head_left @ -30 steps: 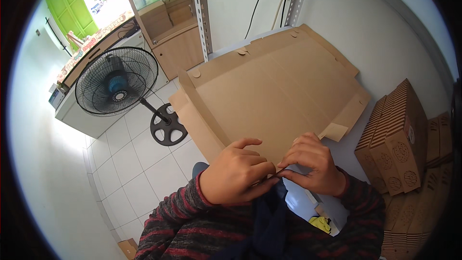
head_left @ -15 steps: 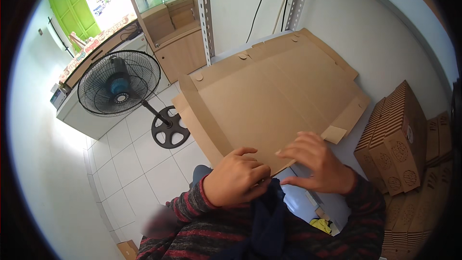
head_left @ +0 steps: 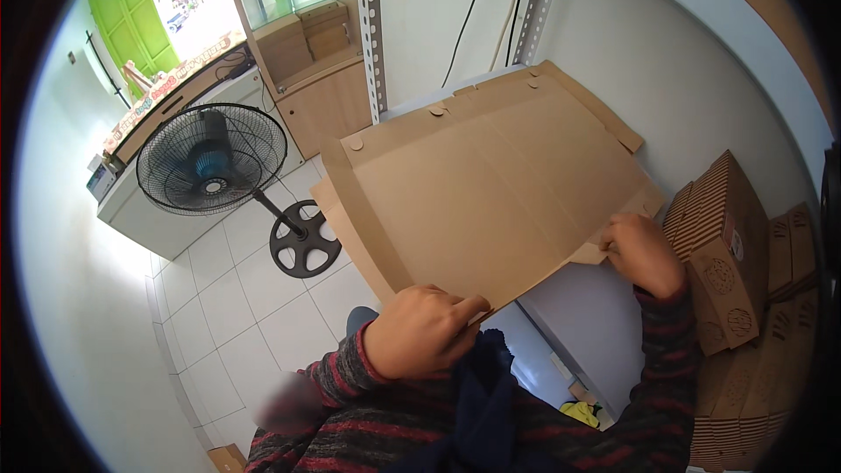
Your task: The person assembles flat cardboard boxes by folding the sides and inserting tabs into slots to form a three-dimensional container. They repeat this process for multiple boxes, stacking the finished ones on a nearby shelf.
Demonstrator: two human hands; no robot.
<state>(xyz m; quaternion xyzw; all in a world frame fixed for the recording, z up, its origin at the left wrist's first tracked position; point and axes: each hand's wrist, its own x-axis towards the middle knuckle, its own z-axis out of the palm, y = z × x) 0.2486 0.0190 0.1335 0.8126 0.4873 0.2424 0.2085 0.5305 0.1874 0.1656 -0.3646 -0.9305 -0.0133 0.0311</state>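
Note:
A large flat brown cardboard box blank (head_left: pixel 491 184) lies in front of me, its left side and far edge partly folded up. My left hand (head_left: pixel 422 331) is closed on its near edge, thumb and forefinger pinching the board. At the near right corner, my right hand (head_left: pixel 646 252) has its fingers curled over a small flap of the same blank; the fingertips are partly hidden. Small half-round cut tabs show along the far edge.
Stacks of folded brown boxes (head_left: pixel 720 254) stand close on the right. A black standing fan (head_left: pixel 212 162) is at the left, before a white counter (head_left: pixel 149 210). A perforated metal post (head_left: pixel 371 44) rises behind the board. A yellow item (head_left: pixel 580 412) lies below.
My right hand has moved right, from near my left hand to the corner flap, and its fingers have closed there. My left hand stays at the near edge. The view has shifted slightly.

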